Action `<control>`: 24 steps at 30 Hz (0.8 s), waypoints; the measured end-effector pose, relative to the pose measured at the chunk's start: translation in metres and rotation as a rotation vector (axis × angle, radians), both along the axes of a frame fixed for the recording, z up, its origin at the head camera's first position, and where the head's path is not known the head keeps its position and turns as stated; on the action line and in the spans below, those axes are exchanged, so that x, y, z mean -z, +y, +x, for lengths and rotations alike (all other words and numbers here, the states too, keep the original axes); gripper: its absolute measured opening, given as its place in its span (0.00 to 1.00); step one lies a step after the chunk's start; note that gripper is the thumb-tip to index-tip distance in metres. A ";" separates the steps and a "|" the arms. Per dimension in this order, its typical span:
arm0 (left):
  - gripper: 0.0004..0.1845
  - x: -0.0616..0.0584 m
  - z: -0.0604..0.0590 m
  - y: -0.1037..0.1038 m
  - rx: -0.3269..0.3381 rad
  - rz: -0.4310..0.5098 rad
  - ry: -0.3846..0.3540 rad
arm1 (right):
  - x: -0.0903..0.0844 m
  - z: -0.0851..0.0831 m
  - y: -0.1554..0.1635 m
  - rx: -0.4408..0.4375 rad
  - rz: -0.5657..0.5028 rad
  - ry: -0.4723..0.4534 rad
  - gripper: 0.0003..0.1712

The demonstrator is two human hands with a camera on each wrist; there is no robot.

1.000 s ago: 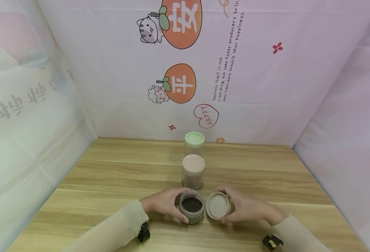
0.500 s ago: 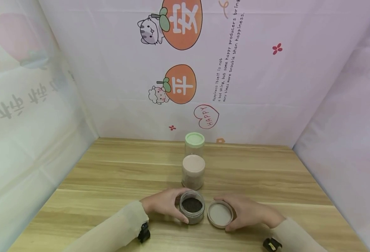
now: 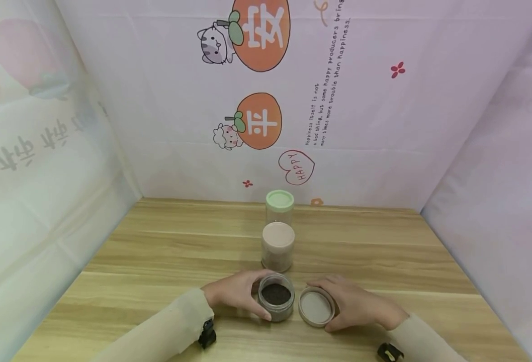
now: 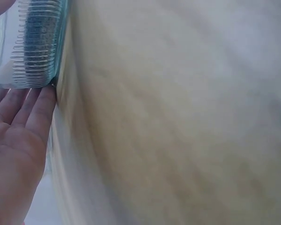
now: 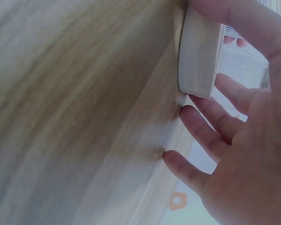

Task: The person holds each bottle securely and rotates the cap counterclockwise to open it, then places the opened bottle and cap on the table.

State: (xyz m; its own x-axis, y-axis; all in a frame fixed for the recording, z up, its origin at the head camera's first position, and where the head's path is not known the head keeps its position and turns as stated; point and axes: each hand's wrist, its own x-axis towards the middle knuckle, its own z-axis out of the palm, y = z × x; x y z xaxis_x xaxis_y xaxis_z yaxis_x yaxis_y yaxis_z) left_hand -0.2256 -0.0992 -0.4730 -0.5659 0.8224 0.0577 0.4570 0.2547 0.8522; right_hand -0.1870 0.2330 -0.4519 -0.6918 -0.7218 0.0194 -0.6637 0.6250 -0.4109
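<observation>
Nearest the viewer, two forearms in beige sleeves reach onto the light wooden table (image 3: 157, 251). The left hand (image 3: 234, 294) curls its fingers and thumb round the side of a small clear plastic jar with dark granules inside (image 3: 276, 296), open at the top and standing upright on the table near its front edge; the left wrist view shows the fingers lying against the jar's ribbed threaded neck. Just beside the jar, on its right, lies a round beige plastic lid (image 3: 316, 307), inner side up, resting on the table. The right hand (image 3: 356, 304) holds this lid at its rim, thumb on the far side and fingers curved round the near side; the right wrist view shows the remaining fingers loosely spread against the wood. Behind the open jar, apart from it, stands a clear jar with a pale pink lid (image 3: 278, 247), filled with brownish material. Directly behind that stands a clear jar with a light green lid (image 3: 279, 206), near the patterned backdrop (image 3: 383, 125).
</observation>
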 end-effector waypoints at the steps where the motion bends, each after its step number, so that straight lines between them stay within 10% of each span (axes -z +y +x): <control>1: 0.45 0.000 0.000 0.000 -0.001 -0.003 0.002 | 0.000 0.000 0.000 -0.001 0.000 -0.002 0.55; 24: 0.51 -0.017 -0.012 -0.018 0.023 -0.098 -0.022 | -0.014 -0.002 0.005 -0.037 -0.101 -0.164 0.56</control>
